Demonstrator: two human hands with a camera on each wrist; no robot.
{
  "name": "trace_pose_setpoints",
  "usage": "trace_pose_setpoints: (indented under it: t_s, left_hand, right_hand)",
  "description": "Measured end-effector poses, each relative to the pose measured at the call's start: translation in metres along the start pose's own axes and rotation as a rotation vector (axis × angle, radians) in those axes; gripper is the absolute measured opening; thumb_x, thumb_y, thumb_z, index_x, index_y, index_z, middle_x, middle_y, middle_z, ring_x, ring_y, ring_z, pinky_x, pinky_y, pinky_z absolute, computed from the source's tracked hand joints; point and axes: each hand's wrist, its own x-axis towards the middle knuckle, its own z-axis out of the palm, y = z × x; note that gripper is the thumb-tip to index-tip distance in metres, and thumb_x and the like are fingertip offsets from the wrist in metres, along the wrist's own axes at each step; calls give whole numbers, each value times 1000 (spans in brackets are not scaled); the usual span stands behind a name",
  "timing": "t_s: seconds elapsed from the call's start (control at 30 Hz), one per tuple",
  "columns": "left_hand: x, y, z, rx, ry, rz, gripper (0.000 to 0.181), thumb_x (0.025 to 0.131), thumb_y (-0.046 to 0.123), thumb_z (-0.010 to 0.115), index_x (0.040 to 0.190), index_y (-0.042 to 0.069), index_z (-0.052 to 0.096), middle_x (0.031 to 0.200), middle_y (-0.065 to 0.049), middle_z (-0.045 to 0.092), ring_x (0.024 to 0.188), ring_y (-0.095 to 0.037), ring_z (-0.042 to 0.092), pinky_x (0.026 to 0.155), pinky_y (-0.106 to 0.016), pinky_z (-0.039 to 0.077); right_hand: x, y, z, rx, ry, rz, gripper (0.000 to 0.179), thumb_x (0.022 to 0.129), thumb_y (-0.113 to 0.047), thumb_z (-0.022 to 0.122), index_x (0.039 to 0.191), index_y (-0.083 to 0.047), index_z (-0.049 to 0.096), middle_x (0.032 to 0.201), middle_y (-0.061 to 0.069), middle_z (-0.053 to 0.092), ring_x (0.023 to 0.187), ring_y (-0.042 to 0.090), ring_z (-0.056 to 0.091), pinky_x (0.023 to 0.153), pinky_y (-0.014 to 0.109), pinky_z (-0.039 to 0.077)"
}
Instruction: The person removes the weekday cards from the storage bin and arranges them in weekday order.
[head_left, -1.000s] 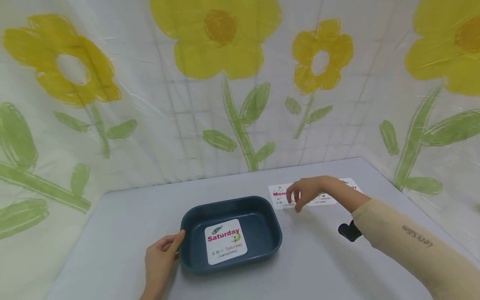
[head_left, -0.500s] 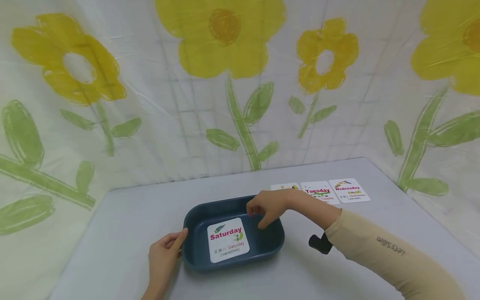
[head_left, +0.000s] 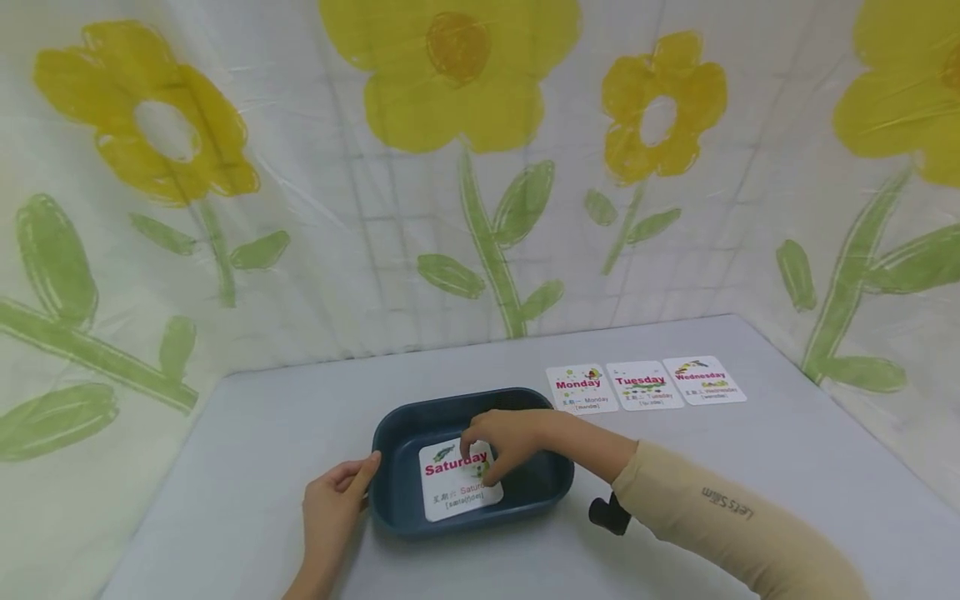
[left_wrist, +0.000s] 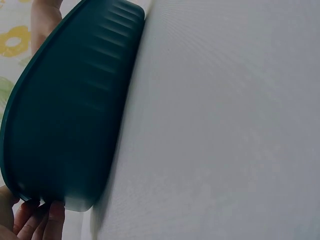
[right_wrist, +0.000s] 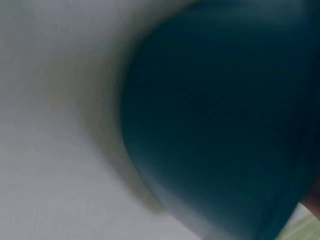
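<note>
A dark blue-green plastic tray (head_left: 534, 477) stands on the table in the head view, with a white "Saturday" card (head_left: 450, 493) lying in it. My left hand (head_left: 335, 498) pinches the tray's left rim, thumb on top; in the left wrist view its fingers (left_wrist: 54, 220) press the outside of the tray wall (left_wrist: 75, 115). Reaching over the right rim, my right hand (head_left: 512, 437) hangs over the card's right part, thumb and fingers bent downward and apart. It covers some of the print. The right wrist view shows mostly the tray's outer wall (right_wrist: 210, 120), blurred.
Behind the tray, to the right, a "Monday" card (head_left: 581, 390), a "Tuesday" card (head_left: 645, 385) and a "Wednesday" card (head_left: 703, 381) lie in a row on the pale table (head_left: 285, 417). A curtain (head_left: 337, 275) printed with yellow flowers hangs at the back.
My right hand has moved left and toward me, from above the weekday cards to over the "Saturday" card. The row of cards is now uncovered. My left hand keeps its hold on the tray.
</note>
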Motion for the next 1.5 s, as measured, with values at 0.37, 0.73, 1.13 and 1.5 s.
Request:
trace_pose_setpoints:
  t_s: [0.37,0.73,1.13,1.5]
  left_hand:
    - [0,1,2,-3,19,3,45,83,44,65,94,1,69,93,-16,70,81,-21,68,60,-26,56]
    - [-1,0,2,2,25,4,45,82,45,65,94,1,69,94,-16,70,81,-21,68,61,-26,56]
    - [0,-1,3,7,16,-2,47,83,45,64,96,1,69,95,-16,70,81,-21,68,63,-27,56]
    - [-1,0,3,7,18,-1,49,82,48,64,96,1,69,96,-16,70,83,-22,68,62,-25,56]
  right_hand:
    - [16,-10,24,-81,57,9,58,72,-41,77,123,-28,53,127,-2,47,110,12,44,87,30,47]
    - [25,-12,33,-136,56,18,73,68,-37,81,131,-30,45,138,3,42,123,19,43,95,42,44]
    - [30,-7,35,-138,82,-17,71,67,-41,81,129,-28,48,132,2,45,115,17,43,96,35,44]
    - [30,-6,36,-156,89,-23,70,67,-44,79,129,-29,48,132,1,45,115,17,43,94,37,45]
